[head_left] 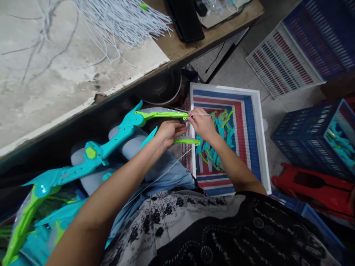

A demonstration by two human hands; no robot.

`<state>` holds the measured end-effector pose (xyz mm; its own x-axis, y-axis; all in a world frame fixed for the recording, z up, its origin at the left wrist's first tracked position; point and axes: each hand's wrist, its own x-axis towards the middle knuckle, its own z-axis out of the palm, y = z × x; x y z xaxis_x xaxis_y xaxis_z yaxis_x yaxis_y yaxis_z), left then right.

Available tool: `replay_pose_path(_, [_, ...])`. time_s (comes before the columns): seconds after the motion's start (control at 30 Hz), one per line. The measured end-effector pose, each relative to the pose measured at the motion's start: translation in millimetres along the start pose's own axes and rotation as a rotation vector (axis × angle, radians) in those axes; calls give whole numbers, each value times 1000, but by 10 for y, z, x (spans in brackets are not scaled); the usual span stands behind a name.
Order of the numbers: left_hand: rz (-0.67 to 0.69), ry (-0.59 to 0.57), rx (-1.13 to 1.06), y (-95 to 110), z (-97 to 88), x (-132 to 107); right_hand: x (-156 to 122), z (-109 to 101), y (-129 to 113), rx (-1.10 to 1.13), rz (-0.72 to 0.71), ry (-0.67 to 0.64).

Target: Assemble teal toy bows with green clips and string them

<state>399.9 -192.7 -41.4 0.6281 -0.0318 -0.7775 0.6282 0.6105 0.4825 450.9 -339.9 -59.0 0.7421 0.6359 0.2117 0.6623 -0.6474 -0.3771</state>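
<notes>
- Pinching, right hand (203,125): fingertips closed on a white cord (200,114) at the tip (185,116) of a green arm (163,115).
- Left hand (168,133): just on the near side of that arm, fingers loosely bent; cannot tell whether they grasp anything.
- Toy (126,129), turquoise with green arms: slants across the legs (166,173) from near left to the right hand, its tip by the left rim of the crate (263,140). More turquoise parts (229,136) lie inside.
- Worktop (55,103), far left: carries a cord bundle (122,22).
- Handling (judged): toy probably light, stiff plastic; long, so apt to swing. Slim arm may flex; clear strip (155,110) along it may be slippery. Cord limp, thin.
- Hold (judged): arm steadied just behind the tip, cord pinched close to its end.
</notes>
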Motion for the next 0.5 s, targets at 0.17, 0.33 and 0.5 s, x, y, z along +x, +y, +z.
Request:
replay_pose_path(0.17, [-6, -31, -39, -21, -23, 73, 27, 10, -3, -37, -25, 13])
replay_pose_path(0.33, [-12, -25, -60, -11, -8, 99, 55, -20, -10, -79, -48, -52])
replay_pose_path(0.5, [-12, -49, -63, -14, 5, 113, 76, 6, -7, -45, -75, -108])
